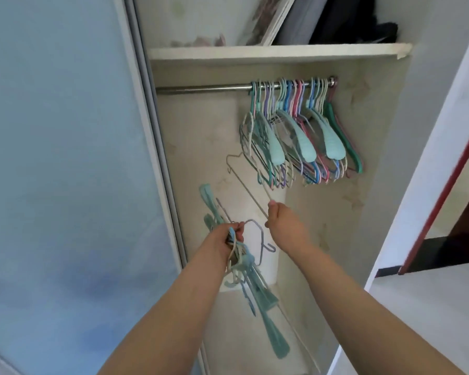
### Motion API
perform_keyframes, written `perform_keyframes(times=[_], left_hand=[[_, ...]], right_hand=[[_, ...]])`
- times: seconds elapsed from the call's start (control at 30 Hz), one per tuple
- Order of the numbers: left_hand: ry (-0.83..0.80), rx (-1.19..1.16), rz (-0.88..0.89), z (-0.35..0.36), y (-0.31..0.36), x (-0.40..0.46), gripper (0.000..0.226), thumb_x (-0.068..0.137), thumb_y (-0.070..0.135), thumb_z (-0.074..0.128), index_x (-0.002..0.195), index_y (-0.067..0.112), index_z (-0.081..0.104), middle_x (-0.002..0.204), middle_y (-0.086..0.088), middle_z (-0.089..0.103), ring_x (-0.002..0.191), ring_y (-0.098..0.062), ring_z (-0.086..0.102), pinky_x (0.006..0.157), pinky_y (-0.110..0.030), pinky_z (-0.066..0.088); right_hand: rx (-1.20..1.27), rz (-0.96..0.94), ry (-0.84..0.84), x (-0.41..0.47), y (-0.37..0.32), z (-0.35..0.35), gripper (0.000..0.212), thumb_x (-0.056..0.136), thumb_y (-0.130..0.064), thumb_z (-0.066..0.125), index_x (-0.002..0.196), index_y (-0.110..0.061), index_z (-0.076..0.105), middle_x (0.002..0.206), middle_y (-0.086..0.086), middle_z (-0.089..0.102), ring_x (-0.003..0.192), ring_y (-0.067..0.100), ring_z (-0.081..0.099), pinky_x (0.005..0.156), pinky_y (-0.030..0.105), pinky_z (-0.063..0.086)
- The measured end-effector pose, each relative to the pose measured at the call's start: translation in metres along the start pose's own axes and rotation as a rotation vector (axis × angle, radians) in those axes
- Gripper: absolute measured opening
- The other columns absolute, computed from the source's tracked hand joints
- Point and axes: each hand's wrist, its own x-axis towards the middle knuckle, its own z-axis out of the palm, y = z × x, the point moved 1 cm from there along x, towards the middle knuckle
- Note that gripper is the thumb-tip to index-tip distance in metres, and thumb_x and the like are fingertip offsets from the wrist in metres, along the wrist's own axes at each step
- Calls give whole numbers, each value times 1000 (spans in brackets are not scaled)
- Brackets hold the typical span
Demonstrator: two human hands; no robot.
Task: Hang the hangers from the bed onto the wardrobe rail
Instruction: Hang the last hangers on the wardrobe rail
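Note:
I stand before an open wardrobe. Its steel rail (201,89) runs under a white shelf, and several coloured plastic hangers (298,131) hang bunched at the rail's right end. My left hand (229,239) grips a bundle of teal, blue and white hangers (255,282) that dangles below my wrist. My right hand (282,223) pinches a thin grey wire hanger (244,180), raised below and left of the hung group, its hook pointing up to the left.
A blue sliding door (65,158) covers the wardrobe's left side. The shelf (268,51) above the rail holds a framed picture and dark folded cloth. The rail's left half is bare. A white wall and a red-edged doorway (444,185) stand to the right.

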Motion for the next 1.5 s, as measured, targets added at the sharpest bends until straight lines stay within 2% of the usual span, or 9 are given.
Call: perform_keyframes(times=[0.23,0.47,0.67,0.8,0.97,1.13,1.23,1.33,1.5], left_hand=[[-24,84,1,5,42,7,27,97,8,42,71,7,49,39,-1,51,26,-9,42,34,-11,31],[-173,98,18,17,74,-11,26,95,6,39,70,8,47,46,-2,52,39,-7,43,55,-18,26],[-214,106,56,28,87,-31,27,94,9,40,70,6,53,56,-2,52,36,-9,45,56,-20,32],[-209,72,60,30,94,-32,16,96,10,44,82,8,51,58,-2,64,36,-9,48,43,-16,41],[-158,43,123,36,86,-22,15,98,6,45,85,10,52,64,-5,68,34,-7,43,39,-10,35],[-21,211,163,45,78,-21,23,99,8,47,78,9,55,65,-2,59,46,-12,44,45,-21,35],[40,269,184,44,71,-15,27,99,9,47,74,7,55,70,-5,51,57,-13,41,52,-25,36],[13,178,204,41,64,-8,24,99,8,50,77,10,59,85,-1,64,62,-9,42,56,-21,39],[-18,186,244,39,61,-8,34,98,9,51,70,15,70,110,0,62,56,-7,34,43,-16,38]], right_hand=[[-157,1,213,90,-73,-35,25,97,-5,33,117,1,47,108,21,61,99,36,61,71,37,42],[-242,48,143,138,-108,-38,29,94,-1,36,120,0,51,120,21,60,111,36,58,84,41,47],[-472,70,34,146,-96,-43,31,94,-3,40,119,2,56,119,17,60,109,34,58,78,40,46],[-449,99,50,132,-81,-45,32,97,-17,50,124,0,54,121,13,59,113,29,57,90,37,50],[-483,-53,278,91,-77,-49,65,98,-55,29,135,-2,35,136,17,39,120,37,47,90,48,44],[-99,40,-512,47,-90,-58,74,87,-74,25,112,-11,54,99,13,70,79,27,71,69,35,58],[-70,0,-674,33,-91,-65,65,90,-68,31,116,-13,54,105,11,70,80,28,72,68,35,59],[-245,-3,-699,28,-88,-59,43,100,-33,40,133,-5,38,109,9,68,71,24,70,67,36,60],[-740,-97,-331,15,-74,-31,24,92,-5,37,111,-6,51,102,10,64,83,28,63,66,32,47]])
